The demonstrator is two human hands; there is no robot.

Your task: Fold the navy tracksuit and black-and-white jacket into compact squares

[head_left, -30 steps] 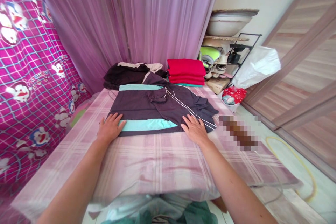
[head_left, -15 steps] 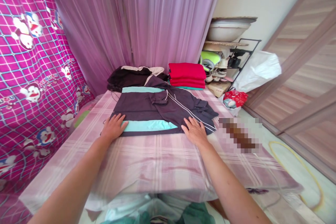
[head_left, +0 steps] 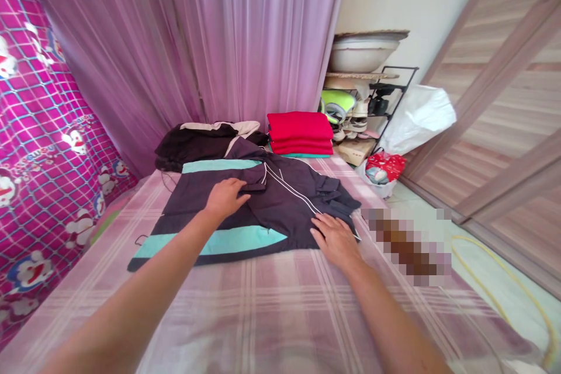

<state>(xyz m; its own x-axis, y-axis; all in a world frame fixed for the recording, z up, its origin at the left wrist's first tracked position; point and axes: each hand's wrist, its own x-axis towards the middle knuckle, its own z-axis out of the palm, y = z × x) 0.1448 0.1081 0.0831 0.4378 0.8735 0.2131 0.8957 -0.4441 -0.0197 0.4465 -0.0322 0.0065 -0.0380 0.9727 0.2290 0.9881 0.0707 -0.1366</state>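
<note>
A dark jacket (head_left: 289, 201) with turquoise bands and white piping lies spread on the bed, its sleeves folded inward. My left hand (head_left: 225, 196) is over the middle of the jacket, beside a sleeve cuff (head_left: 255, 178). Its fingers are stretched out and the thumb stands apart; whether it presses on the cloth I cannot tell. Flat on the jacket's near right part, by the white piping, rests my right hand (head_left: 336, 239) with its fingers spread.
Behind the jacket are a heap of black and white clothing (head_left: 197, 143) and a stack of folded red cloth (head_left: 300, 134). A plaid sheet (head_left: 245, 310) covers the bed. To the right stand a shoe rack (head_left: 397, 87) and a white bag (head_left: 416, 117). A purple curtain (head_left: 245, 35) hangs behind.
My left hand has left the jacket's near left corner and moved up and right to the sleeve cuff. My right hand stays on the jacket's right part. The view has shifted.
</note>
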